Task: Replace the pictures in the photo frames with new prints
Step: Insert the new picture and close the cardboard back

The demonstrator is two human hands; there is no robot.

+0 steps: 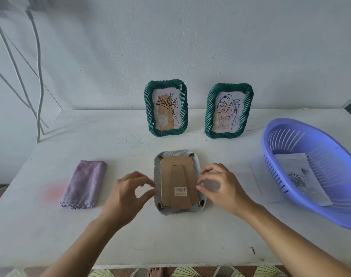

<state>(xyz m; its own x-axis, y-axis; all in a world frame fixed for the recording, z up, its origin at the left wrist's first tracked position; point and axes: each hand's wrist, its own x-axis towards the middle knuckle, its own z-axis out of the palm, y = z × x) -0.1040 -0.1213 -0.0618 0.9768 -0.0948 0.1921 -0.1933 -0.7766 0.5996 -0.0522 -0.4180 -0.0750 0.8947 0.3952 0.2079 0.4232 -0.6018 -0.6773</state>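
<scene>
The white frame (178, 156) lies face down on the worktop (130, 236), its brown backing (165, 176) up, with the stand folded flat and a barcode sticker (180, 191) on it. Our left hand (128, 193) is at the frame's left edge, fingers arched, thumb and forefinger apart in an open curve with nothing between them. The thumb tip reaches the rim, though we cannot tell if it touches. Our right hand (220, 186) is at the frame's right edge, fingers arched and slightly spread, tips at the edge of the backing, holding nothing that we can see. Beyond the white frame, by the wall, stand the flower frame (165, 107) and the leaf frame (228, 110), both green and upright. Well left of the white frame lies a folded purple cloth (84, 183). Well right of it sits a blue basket (270, 168) with prints (296, 176) inside
</scene>
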